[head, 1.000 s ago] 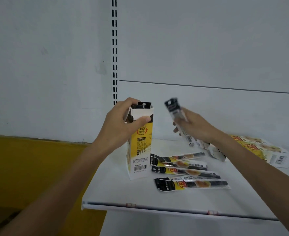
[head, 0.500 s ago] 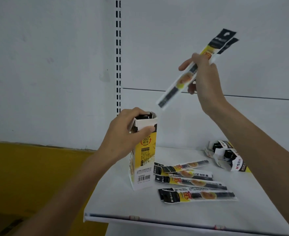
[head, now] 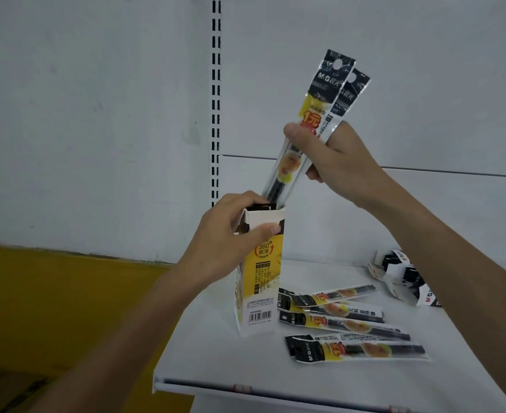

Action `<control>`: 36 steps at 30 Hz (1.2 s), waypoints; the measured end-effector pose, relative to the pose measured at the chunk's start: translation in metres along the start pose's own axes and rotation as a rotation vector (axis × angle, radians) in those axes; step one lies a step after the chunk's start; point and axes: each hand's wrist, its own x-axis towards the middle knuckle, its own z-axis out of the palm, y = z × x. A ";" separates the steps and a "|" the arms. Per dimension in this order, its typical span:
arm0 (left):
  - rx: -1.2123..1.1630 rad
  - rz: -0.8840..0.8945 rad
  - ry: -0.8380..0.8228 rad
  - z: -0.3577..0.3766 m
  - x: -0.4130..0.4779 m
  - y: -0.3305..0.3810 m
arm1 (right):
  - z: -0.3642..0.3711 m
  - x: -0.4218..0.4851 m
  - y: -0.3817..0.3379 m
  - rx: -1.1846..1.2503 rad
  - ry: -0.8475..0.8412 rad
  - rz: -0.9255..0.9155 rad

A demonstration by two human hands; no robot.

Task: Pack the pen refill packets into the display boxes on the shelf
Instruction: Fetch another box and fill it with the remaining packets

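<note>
White shelf, pale back panel and a slotted upright made up the work area. One yellow-and-white display box stood upright near the shelf's left front, top flap open. The left hand gripped the box's upper end, thumb across the front face, fingers curled round the back. The right hand pinched two held packets together near mid-length. These were tilted, lower ends at the box opening, black header ends uppermost. Several loose packets lay flat and overlapping just right of the box. A second box lay opened on its side farther right, partly hidden by the right forearm.
</note>
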 end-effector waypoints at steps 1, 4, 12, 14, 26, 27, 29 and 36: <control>0.008 0.008 -0.006 0.001 0.000 0.000 | -0.002 0.001 0.000 -0.019 -0.020 -0.001; 0.008 0.014 -0.029 0.002 0.001 0.000 | 0.005 0.002 0.007 -0.167 -0.207 0.041; -0.098 -0.001 -0.051 -0.002 0.003 -0.005 | 0.016 0.001 0.028 0.123 -0.118 0.101; -0.139 -0.008 -0.038 -0.001 0.003 -0.005 | 0.018 -0.001 0.027 0.148 -0.137 0.067; -0.182 -0.041 0.039 0.003 0.003 -0.005 | 0.025 -0.026 0.025 -0.275 -0.297 -0.079; -0.177 -0.042 0.039 0.004 0.003 -0.005 | 0.028 -0.029 0.026 -0.319 -0.320 -0.078; -0.161 -0.039 0.035 0.005 0.003 -0.004 | 0.029 -0.030 0.025 -0.331 -0.332 -0.024; -0.118 -0.034 0.039 0.004 0.000 -0.003 | 0.021 -0.033 0.023 -0.077 -0.099 -0.122</control>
